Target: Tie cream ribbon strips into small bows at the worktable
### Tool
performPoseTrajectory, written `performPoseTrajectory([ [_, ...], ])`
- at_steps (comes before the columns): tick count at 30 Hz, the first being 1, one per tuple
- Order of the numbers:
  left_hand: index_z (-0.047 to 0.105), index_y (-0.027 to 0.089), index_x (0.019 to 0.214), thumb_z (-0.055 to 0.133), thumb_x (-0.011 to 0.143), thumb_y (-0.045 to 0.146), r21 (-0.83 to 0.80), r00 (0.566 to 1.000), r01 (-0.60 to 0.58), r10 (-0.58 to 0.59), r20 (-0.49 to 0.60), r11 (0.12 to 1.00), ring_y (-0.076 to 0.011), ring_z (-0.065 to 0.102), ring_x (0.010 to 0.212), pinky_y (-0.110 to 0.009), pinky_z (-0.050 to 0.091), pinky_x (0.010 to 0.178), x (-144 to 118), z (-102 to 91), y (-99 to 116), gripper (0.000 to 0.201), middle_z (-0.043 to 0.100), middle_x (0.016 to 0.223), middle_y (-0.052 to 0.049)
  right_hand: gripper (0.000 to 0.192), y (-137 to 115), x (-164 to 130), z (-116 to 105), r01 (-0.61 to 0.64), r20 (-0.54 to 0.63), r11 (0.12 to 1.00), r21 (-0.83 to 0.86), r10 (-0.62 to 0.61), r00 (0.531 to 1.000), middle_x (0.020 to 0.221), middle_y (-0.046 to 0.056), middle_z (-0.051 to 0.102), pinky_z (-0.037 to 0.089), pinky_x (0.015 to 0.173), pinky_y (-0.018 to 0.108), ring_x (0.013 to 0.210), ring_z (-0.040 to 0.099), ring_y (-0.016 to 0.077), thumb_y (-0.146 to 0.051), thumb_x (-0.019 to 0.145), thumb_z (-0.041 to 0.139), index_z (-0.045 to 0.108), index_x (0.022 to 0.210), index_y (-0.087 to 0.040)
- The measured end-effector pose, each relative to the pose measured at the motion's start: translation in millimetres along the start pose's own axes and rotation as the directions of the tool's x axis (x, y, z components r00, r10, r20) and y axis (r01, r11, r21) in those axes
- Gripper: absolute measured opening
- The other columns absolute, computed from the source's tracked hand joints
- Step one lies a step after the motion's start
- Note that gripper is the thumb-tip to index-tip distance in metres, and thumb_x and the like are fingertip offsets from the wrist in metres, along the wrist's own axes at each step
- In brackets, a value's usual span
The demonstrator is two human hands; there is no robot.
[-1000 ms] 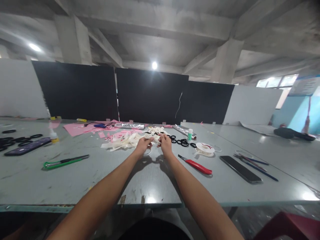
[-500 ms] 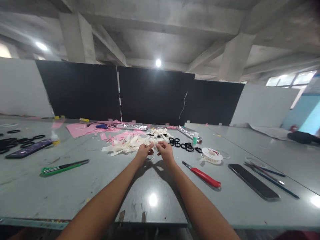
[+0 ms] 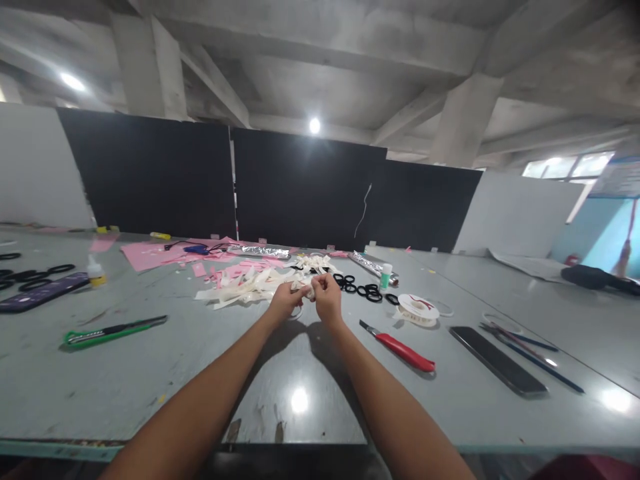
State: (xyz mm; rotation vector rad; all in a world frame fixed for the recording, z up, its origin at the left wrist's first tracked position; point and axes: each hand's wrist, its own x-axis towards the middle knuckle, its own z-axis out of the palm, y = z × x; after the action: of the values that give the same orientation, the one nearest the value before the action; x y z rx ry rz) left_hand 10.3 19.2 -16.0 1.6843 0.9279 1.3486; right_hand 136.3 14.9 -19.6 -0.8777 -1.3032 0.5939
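Note:
Close together over the middle of the table, my left hand (image 3: 286, 300) and my right hand (image 3: 327, 298) both pinch a cream ribbon (image 3: 309, 289), bunched between the fingertips. Part of it is hidden by the fingers. A heap of loose cream ribbon strips (image 3: 245, 289) lies just behind and left of my left hand. A smaller pile of cream ribbon pieces (image 3: 314, 263) is beyond both hands. Several black rings (image 3: 369, 291) lie to the right of my right hand. Under my left hand shows part of a pale ring (image 3: 296, 313).
A red-handled cutter (image 3: 406, 352) lies to the right, a green cutter (image 3: 115, 332) to the left. Farther right are a ribbon spool (image 3: 418, 308), a black phone (image 3: 497, 360) and scissors-like tools (image 3: 535, 353). A glue stick (image 3: 385, 277), pink paper (image 3: 150, 257) and foil (image 3: 263, 253) lie behind.
My right hand has risen and turned slightly, its fingers curled more tightly. More of the cream ribbon shows bunched between the hands. The whole view has shifted a little.

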Motion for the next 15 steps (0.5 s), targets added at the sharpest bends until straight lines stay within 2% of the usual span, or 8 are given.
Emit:
performPoseTrajectory([
  [3,0.058,0.013,0.071,0.066,0.064,0.056,-0.035,1.0,-0.001,0.002,0.024,0.999,-0.01,0.046,0.045,-0.023,0.035,0.046,-2.4,3.1,-1.0,0.045,0.058,0.058,-0.002,0.019,1.8,0.7,-2.3,-0.01,0.023,1.0,-0.028,0.011,1.0,0.066,-0.001,0.055,0.039,0.044,0.022,0.052,0.049,0.0119,-0.037,0.079,0.052,0.054,0.084,-0.019],
  [7,0.058,0.013,0.09,0.065,0.066,0.057,-0.121,1.0,0.011,-0.012,-0.001,0.993,-0.0101,0.048,0.046,-0.023,0.038,0.048,-6.7,3.6,-1.6,0.051,0.06,0.063,-0.001,0.017,-1.5,-1.2,-4.5,0.073,0.079,0.988,-0.138,-0.062,0.995,0.065,-0.001,0.055,0.039,0.048,0.023,0.055,0.05,0.0131,-0.035,0.082,0.049,0.056,0.084,-0.02],
  [11,0.058,0.013,0.08,0.063,0.07,0.056,-0.1,0.999,-0.017,0.014,-0.032,0.995,-0.0103,0.048,0.047,-0.022,0.037,0.05,-8.0,2.2,1.0,0.044,0.051,0.052,0.003,0.016,-5.8,-4.4,-3.9,0.122,0.134,0.978,-0.171,-0.1,0.986,0.061,-0.002,0.054,0.039,0.052,0.024,0.055,0.051,0.0142,-0.034,0.084,0.047,0.056,0.085,-0.021],
  [15,0.058,0.014,0.077,0.065,0.07,0.054,-0.045,0.999,-0.019,0.018,-0.031,0.999,-0.0109,0.047,0.045,-0.022,0.036,0.05,-6.5,1.7,1.2,0.041,0.051,0.047,0.003,0.02,-5.2,-6.2,-3.1,0.099,0.076,0.977,-0.192,-0.085,0.993,0.058,-0.004,0.052,0.037,0.051,0.024,0.052,0.049,0.0147,-0.038,0.086,0.044,0.055,0.087,-0.022],
])
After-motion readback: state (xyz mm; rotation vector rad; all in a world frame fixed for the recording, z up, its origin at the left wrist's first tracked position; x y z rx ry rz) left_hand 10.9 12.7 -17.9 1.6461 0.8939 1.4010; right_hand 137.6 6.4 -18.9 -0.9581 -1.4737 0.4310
